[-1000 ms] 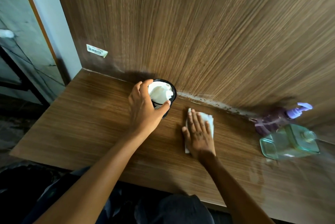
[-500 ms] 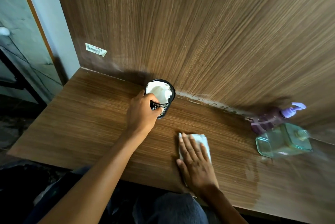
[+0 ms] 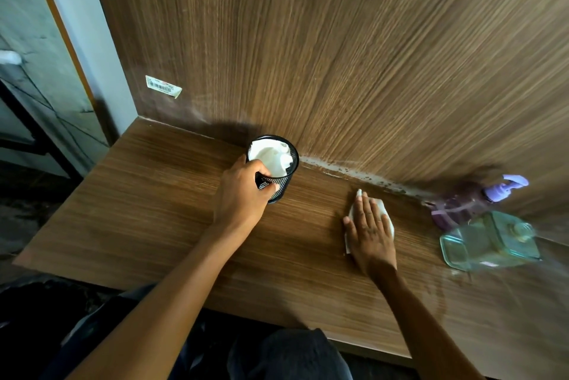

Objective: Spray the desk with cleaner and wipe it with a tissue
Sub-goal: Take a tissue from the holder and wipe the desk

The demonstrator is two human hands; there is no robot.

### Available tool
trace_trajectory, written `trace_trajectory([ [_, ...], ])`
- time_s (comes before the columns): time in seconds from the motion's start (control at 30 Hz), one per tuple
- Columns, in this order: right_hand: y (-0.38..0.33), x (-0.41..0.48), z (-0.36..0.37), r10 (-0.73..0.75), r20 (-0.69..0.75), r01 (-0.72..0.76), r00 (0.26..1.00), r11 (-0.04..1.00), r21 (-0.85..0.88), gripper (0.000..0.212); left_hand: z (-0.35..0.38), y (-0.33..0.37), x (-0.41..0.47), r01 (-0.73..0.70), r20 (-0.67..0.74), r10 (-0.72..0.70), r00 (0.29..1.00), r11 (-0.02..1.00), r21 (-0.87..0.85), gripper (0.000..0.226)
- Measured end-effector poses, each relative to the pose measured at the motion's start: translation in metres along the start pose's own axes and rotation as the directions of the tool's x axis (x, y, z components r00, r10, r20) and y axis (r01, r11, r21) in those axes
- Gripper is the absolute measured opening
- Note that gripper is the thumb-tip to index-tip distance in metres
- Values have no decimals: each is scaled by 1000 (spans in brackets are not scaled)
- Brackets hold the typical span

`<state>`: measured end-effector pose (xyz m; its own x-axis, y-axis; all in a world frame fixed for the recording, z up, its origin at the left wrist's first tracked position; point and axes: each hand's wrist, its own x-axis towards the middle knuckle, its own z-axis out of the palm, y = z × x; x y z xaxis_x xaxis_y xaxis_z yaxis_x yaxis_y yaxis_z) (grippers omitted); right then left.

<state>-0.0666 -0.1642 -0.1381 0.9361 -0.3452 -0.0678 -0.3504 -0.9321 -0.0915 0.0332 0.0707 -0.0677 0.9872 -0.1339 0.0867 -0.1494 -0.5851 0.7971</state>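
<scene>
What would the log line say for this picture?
step: wiping | right hand: flat on tissue | left hand: gripping mesh cup | desk

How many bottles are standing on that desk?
2. A purple spray bottle stands at the back right against the wood panel; a clear greenish bottle sits just in front of it. Both are blurred.

The surface (image 3: 154, 210) is brown wood-grain laminate with a dull sheen, as is the wall panel (image 3: 338, 56). The cup (image 3: 278, 182) is black wire mesh holding crumpled white paper (image 3: 272, 156). The bottle (image 3: 489, 241) looks like clear greenish plastic.
</scene>
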Motion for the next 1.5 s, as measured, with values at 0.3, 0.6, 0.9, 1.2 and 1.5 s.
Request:
trace_trajectory([
  [0.3,-56,-65,7,51,-169,7,984,946,325,58,-1,3,-2,41,0,-41,999,999,-16,15],
  [0.6,-44,-55,-73,332,274,-167,902,-318,933,26,-3,8,-3,54,9,-53,999,998,-12,16],
  [0.9,11,-56,-62,697,-155,-292,700,477,829,28,-4,9,-4,69,17,-69,997,997,-19,15],
  [1.2,-42,-61,-7,86,-32,-76,996,969,236,83,-4,9,-4,73,13,-73,997,997,-28,15],
  [1.5,-4,-85,1,-29,70,25,997,998,55,107,-4,8,-3,83,15,-83,996,996,-23,15],
])
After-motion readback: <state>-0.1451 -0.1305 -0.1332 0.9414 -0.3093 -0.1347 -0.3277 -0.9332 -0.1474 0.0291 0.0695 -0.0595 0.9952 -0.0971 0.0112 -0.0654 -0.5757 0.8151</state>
